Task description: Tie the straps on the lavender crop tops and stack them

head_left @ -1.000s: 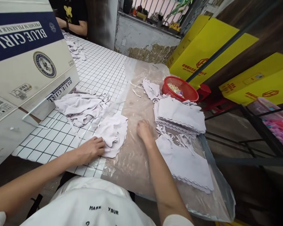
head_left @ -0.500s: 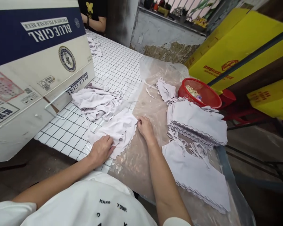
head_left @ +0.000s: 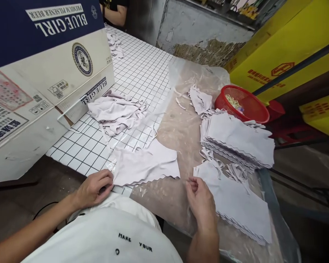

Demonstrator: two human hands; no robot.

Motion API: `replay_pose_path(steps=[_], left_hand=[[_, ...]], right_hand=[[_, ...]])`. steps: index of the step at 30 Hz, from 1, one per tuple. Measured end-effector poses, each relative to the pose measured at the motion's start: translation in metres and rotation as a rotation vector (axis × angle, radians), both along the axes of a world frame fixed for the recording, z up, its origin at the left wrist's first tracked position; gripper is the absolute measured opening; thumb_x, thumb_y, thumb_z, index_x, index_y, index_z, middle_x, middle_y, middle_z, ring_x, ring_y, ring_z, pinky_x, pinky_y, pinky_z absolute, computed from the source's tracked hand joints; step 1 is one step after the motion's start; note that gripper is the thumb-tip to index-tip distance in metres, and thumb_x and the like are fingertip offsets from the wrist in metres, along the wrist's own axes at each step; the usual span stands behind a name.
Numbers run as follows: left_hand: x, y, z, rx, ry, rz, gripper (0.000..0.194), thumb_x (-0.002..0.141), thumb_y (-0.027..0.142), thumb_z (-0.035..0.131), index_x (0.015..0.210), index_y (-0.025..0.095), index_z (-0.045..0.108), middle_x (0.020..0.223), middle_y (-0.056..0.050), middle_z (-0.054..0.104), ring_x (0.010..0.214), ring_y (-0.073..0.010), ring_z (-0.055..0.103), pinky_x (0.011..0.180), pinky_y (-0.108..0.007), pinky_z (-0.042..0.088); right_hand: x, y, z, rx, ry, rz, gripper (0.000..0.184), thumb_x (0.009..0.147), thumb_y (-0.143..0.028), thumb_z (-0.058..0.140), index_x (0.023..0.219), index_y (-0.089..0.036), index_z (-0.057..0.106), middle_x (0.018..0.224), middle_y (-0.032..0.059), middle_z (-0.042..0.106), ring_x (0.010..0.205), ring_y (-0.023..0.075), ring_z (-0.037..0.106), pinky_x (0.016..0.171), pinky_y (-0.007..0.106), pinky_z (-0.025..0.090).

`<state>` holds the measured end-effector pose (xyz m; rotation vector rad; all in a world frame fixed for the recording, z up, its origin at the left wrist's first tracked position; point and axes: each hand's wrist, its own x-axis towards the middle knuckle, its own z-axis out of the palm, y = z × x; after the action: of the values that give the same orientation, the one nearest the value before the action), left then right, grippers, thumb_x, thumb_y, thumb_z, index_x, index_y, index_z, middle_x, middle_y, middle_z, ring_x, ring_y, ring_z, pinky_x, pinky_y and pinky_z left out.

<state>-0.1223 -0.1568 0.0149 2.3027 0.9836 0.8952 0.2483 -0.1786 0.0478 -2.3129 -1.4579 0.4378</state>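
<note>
A pale lilac-white cut fabric piece [head_left: 145, 164] with a wavy lower edge lies spread in front of me, partly over the plastic sheet. At its lower left corner is my left hand [head_left: 95, 188], fingers curled and closed on the edge. My right hand [head_left: 201, 199] is just past the right end of the piece, apart from it, with bent fingers drawn together and nothing visible in them. Close beside that hand lies a stack of similar fabric pieces [head_left: 235, 197], with narrow strips on top. Behind it is a thicker fabric stack [head_left: 235, 138].
A heap of crumpled fabric [head_left: 117, 111] lies beside a large beer carton [head_left: 52, 76] on the left. At the back right stands a red plastic basket [head_left: 242, 104] near yellow boxes [head_left: 285, 51]. Plastic sheeting [head_left: 172, 124] covers part of the grid-patterned table [head_left: 145, 62]. A person's arm [head_left: 116, 16] shows at the far end.
The fabric piece now lies flatter and wider. My left hand moved left to its corner, while my right hand left its edge and came right and nearer to me. The view shifted slightly.
</note>
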Motion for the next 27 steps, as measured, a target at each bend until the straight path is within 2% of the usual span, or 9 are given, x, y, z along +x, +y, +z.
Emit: replay_pose_path(steps=[2,6,10,12,15,17,19,22,27], left_hand=[[0.004,-0.005,-0.001,-0.024,0.041,0.09,0.012,0.091,0.019,0.052,0.079,0.019,0.055,0.079,-0.003,0.059,0.071,-0.0141,0.057,0.062,-0.024,0.047],[0.029,-0.001,0.003,-0.165,0.244,0.399,0.03,0.094,0.043,0.05,0.073,0.02,0.05,0.069,0.0,0.055,0.06,-0.014,0.052,0.055,-0.025,0.039],[0.046,0.013,0.01,-0.314,0.445,0.473,0.034,0.09,0.048,0.045,0.07,0.021,0.048,0.068,-0.002,0.056,0.06,-0.0172,0.053,0.055,-0.027,0.036],[0.039,0.02,0.014,-0.408,0.445,0.451,0.034,0.09,0.046,0.04,0.067,0.022,0.047,0.063,-0.001,0.054,0.058,-0.0178,0.052,0.056,-0.028,0.035],[0.009,0.03,0.018,-0.609,0.383,0.405,0.04,0.087,0.052,0.036,0.063,0.022,0.048,0.056,0.0,0.052,0.055,-0.0178,0.05,0.054,-0.028,0.037],[-0.014,0.032,0.022,-0.696,0.383,0.46,0.039,0.085,0.053,0.038,0.068,0.022,0.055,0.056,0.0,0.055,0.054,-0.0185,0.052,0.054,-0.028,0.039],[-0.029,0.027,0.026,-0.658,0.399,0.62,0.035,0.083,0.049,0.041,0.084,0.021,0.061,0.065,-0.002,0.061,0.058,-0.0197,0.056,0.056,-0.029,0.042],[-0.027,0.019,0.029,-0.489,0.398,0.805,0.037,0.085,0.047,0.043,0.101,0.019,0.061,0.086,-0.005,0.067,0.069,-0.02,0.062,0.062,-0.03,0.046],[-0.003,0.018,0.021,-0.388,0.488,0.801,0.035,0.089,0.05,0.045,0.096,0.019,0.059,0.1,-0.008,0.066,0.083,-0.0232,0.066,0.061,-0.03,0.045]], right_hand=[[-0.003,-0.006,-0.005,-0.015,0.02,0.005,0.033,0.08,-0.046,0.046,0.095,-0.02,0.061,0.08,0.0069,0.066,0.068,0.0215,0.062,0.071,0.036,0.049],[-0.006,-0.005,-0.012,-0.015,0.023,-0.026,0.036,0.082,-0.052,0.045,0.092,-0.021,0.06,0.078,0.0078,0.067,0.069,0.0235,0.063,0.07,0.037,0.049],[-0.013,-0.004,-0.015,-0.03,0.006,-0.023,0.033,0.086,-0.05,0.045,0.092,-0.021,0.06,0.081,0.0086,0.069,0.077,0.0251,0.065,0.072,0.036,0.048],[-0.018,-0.004,-0.017,-0.046,0.02,0.009,0.031,0.086,-0.048,0.048,0.096,-0.021,0.06,0.083,0.0076,0.069,0.078,0.0242,0.066,0.071,0.035,0.049],[-0.023,-0.006,-0.02,-0.052,0.037,0.053,0.032,0.085,-0.048,0.053,0.102,-0.022,0.061,0.09,0.0069,0.068,0.077,0.0227,0.066,0.069,0.033,0.049],[-0.024,-0.007,-0.022,-0.044,0.047,0.07,0.036,0.084,-0.049,0.054,0.105,-0.021,0.061,0.096,0.0081,0.067,0.077,0.022,0.066,0.07,0.034,0.05],[-0.024,-0.008,-0.026,-0.031,0.074,0.093,0.038,0.083,-0.048,0.053,0.106,-0.019,0.061,0.1,0.0098,0.066,0.075,0.0211,0.065,0.071,0.035,0.051],[-0.021,-0.003,-0.031,0.009,0.145,0.143,0.037,0.086,-0.048,0.048,0.103,-0.018,0.062,0.097,0.0106,0.067,0.073,0.0206,0.064,0.074,0.036,0.052],[-0.032,0.009,-0.032,0.013,0.173,0.127,0.04,0.088,-0.056,0.044,0.091,-0.02,0.061,0.085,0.01,0.069,0.075,0.0235,0.064,0.072,0.036,0.05]])
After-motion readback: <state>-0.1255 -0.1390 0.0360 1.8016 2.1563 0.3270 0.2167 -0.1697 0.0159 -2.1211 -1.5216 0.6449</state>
